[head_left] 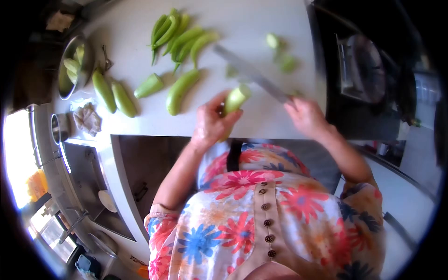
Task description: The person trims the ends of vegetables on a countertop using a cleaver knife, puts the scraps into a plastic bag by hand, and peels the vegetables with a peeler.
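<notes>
My left hand (213, 120) is closed around a pale green squash (237, 96), whose cut end points up and to the right. In my right hand (305, 115) is the handle of a long knife (252, 72). Its blade slants up and left over the counter (261, 121), apart from the squash in my hand. Another whole squash (181, 92) lies just left of my left hand, with a cut squash piece (149, 86) beside it. Cut pieces (285, 61) lie beyond the knife at the right, partly blurred.
Long green peppers (170, 35) lie heaped at the back. Two squashes (112, 95) rest near a metal bowl (64, 88) holding pale green pieces. A crumpled bag (87, 119) and a small pot (57, 128) are at left. A dark stove (345, 93) adjoins the counter's right edge.
</notes>
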### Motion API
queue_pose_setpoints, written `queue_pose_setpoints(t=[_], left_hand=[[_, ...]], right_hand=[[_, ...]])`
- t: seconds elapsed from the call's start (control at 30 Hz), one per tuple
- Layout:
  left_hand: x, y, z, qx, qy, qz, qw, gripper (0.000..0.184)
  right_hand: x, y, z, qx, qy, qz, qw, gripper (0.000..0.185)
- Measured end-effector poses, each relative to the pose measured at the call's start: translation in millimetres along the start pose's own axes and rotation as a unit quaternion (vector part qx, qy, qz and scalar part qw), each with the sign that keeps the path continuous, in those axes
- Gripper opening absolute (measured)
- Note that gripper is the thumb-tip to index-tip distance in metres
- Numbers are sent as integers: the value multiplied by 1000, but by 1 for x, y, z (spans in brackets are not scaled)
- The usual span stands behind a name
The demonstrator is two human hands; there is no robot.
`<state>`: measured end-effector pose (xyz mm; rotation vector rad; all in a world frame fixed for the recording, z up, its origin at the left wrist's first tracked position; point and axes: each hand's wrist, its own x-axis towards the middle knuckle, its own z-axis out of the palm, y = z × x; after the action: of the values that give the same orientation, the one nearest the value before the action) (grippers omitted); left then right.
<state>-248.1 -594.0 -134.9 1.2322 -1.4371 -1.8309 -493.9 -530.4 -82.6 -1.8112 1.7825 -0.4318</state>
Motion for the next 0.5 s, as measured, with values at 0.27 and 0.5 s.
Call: queue_pose_setpoints(t=[0.27, 0.5], left_hand=[[10, 38, -119, 253, 318, 91, 909, 48], [41, 38, -179, 502, 294, -35, 813, 49]], right_hand=[[-10, 19, 5, 103, 69, 55, 991, 13], [-18, 8, 5, 147, 15, 183, 972, 13]])
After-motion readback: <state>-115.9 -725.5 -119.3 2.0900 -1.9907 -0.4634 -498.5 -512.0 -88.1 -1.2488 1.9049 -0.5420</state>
